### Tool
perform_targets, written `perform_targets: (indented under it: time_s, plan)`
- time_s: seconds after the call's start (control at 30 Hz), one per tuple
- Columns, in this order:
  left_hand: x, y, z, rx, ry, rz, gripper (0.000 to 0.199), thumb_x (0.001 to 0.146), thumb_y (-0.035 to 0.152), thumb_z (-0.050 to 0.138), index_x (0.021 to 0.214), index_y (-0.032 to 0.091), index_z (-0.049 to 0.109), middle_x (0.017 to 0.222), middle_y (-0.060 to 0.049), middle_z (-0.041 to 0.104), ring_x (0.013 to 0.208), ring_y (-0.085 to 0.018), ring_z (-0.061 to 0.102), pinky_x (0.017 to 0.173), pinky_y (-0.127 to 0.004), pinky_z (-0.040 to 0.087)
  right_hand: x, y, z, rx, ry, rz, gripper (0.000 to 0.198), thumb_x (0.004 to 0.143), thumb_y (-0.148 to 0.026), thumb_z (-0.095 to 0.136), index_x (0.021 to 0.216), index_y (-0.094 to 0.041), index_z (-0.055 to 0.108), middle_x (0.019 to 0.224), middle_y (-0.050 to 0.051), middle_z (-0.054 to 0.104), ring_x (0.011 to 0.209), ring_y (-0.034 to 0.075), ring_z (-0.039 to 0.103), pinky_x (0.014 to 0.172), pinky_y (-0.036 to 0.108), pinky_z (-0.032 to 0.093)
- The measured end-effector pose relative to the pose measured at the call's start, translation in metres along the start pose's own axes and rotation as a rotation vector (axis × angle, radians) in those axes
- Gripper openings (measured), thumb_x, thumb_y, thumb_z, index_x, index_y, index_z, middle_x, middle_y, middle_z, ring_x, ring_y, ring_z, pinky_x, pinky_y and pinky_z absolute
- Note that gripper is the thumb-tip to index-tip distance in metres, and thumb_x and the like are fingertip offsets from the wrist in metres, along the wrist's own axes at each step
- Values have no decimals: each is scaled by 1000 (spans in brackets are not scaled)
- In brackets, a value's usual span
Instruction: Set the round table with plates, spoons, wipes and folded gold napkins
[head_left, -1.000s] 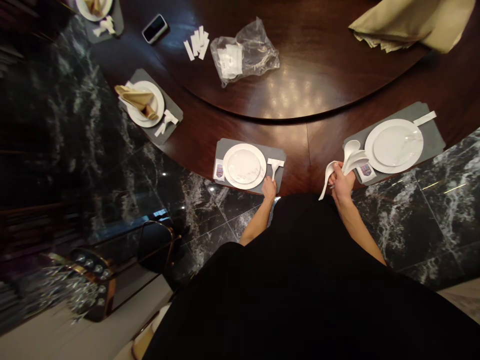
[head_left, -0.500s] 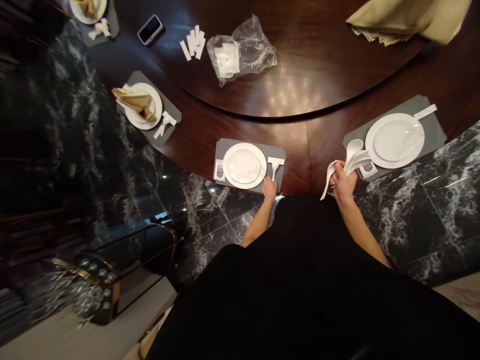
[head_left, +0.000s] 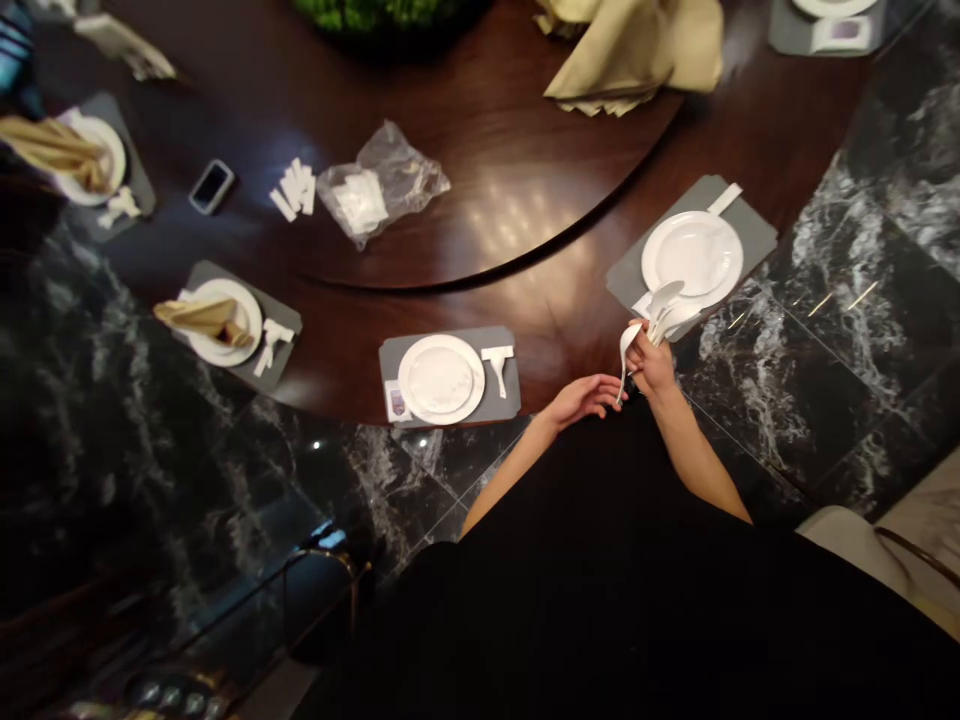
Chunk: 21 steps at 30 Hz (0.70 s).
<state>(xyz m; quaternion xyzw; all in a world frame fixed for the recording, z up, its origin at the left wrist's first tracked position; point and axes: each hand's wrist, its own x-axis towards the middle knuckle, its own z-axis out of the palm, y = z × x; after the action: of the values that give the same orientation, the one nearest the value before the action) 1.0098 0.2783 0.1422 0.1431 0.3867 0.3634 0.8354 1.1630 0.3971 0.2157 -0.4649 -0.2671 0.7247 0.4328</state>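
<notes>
Several white soup spoons (head_left: 666, 296) are bunched in my right hand (head_left: 651, 362), their bowls fanned out, one of them hanging toward the left. My left hand (head_left: 585, 400) reaches in beside that spoon, fingers apart and stretched out; whether the fingertips touch its handle I cannot tell. At the place setting on the left, a spoon (head_left: 499, 375) rests on a white holder (head_left: 497, 352) beside a white plate (head_left: 478, 385) on a grey placemat (head_left: 508, 400). Just beyond my right hand is another white plate (head_left: 735, 270) on a grey placemat (head_left: 637, 262), with a white holder (head_left: 725, 199) alone at its far side.
The dark round table carries a raised turntable (head_left: 480, 200) with a curved edge. On it lie a clear plastic bag (head_left: 401, 180), several white strips (head_left: 295, 188) and beige cloth (head_left: 637, 60). A phone (head_left: 212, 187) and settings with folded napkins (head_left: 217, 322) are at left.
My left hand has left the spoon at the left setting and moved right, next to the bunch in my right hand. The view has turned toward the right.
</notes>
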Motion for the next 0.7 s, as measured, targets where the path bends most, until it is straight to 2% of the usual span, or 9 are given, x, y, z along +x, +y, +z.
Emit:
perform_targets:
  time_s: [0.07,0.13,0.2,0.3,0.4,0.5,0.6,0.7]
  plan:
    - [18,3,50,-49,-159,-47,53,101,67,77,115,16,73,87,-8,68,68,-16,66,57,-23,49,-1,-17,-34,24,3,-41,59,72,-62,105,97,-26,66,54,-16,29,40,4,25,39,18,26]
    - [42,0,93,-56,-239,-93,48,98,64,83,101,18,69,70,3,49,51,-9,45,48,-19,36,-2,-35,-77,31,34,-81,61,69,-65,104,96,-26,65,54,-16,31,41,5,26,39,19,26]
    - [72,-8,128,-38,-285,-124,49,98,63,84,93,20,62,64,9,34,46,-5,28,45,-16,25,-4,-55,-130,29,100,-130,62,68,-66,103,96,-25,67,54,-15,35,41,4,27,39,19,26]
    - [130,-23,174,15,-280,-146,50,99,65,83,93,21,58,62,12,26,45,-5,19,44,-16,20,-8,-87,-219,-5,282,-177,61,70,-67,101,100,-23,71,54,-15,38,42,4,27,40,18,27]
    - [201,-33,215,52,-154,-104,44,98,58,85,98,22,59,64,11,32,47,-6,23,45,-15,21,-12,-120,-310,-50,463,-118,62,72,-70,98,99,-21,73,52,-16,32,41,4,25,39,18,26]
    - [282,-28,246,61,108,-12,30,99,38,83,106,23,58,72,8,46,50,-5,32,48,-14,25,-3,-155,-384,-64,513,-56,65,71,-76,96,94,-21,71,52,-17,26,42,4,23,39,18,25]
    - [368,-4,259,82,395,125,20,104,29,75,109,23,57,81,4,58,52,-5,40,50,-16,26,31,-189,-428,-106,464,-61,65,74,-78,93,94,-21,69,52,-17,26,42,5,23,39,18,26]
    - [451,30,255,58,591,222,13,108,26,66,113,23,55,87,1,66,54,-5,42,50,-17,26,82,-224,-450,-155,393,-65,66,74,-79,93,95,-22,69,52,-17,26,42,6,24,39,19,26]
